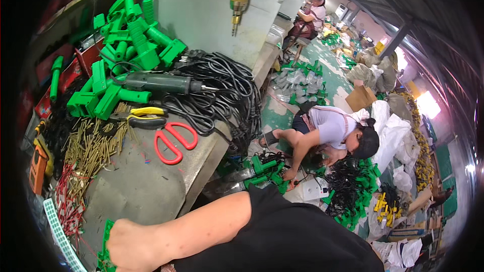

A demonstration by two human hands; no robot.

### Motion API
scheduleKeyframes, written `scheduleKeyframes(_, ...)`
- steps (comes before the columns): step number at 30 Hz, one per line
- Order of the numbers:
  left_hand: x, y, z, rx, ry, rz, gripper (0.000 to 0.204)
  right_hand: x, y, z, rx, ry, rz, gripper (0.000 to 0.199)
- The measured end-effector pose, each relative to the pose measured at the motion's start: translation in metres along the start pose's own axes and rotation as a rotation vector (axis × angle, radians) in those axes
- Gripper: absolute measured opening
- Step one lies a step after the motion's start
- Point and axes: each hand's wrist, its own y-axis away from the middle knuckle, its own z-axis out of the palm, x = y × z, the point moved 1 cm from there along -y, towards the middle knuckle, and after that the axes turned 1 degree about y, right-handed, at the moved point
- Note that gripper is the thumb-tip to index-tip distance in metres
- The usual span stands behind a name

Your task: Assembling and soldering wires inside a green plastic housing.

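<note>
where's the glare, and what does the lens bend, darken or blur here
In the head view, glare washes out the bright opening at right; in the same view, the roof curves toward the rim and the corners fall to black; also in the head view, the red scissor handles look fairly crisp, while the far seated person is small and soft.

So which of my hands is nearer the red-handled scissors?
Right, as far as shows: your right hand is apart, below-left of the scissors; your left hand isn't visible.
</note>
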Motion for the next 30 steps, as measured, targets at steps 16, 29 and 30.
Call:
scheduleKeyframes(16,-0.004,-0.011,0.005,-0.034,0.003,0.017,0.009,-0.012,-0.003,-0.013,-0.166,0.085,-0.082,0.018)
scheduleKeyframes(29,-0.006,-0.002,0.017,0.150,0.103,-0.006,0.020,-0.002,0.000,-0.056,0.002,0.342,-0.184,0.030)
scheduleKeyframes(30,-0.020,0.014,0.011,0.006,0.124,-0.140,0.026,0.014,-0.002,-0.076,0.107,0.429,-0.207,0.025)
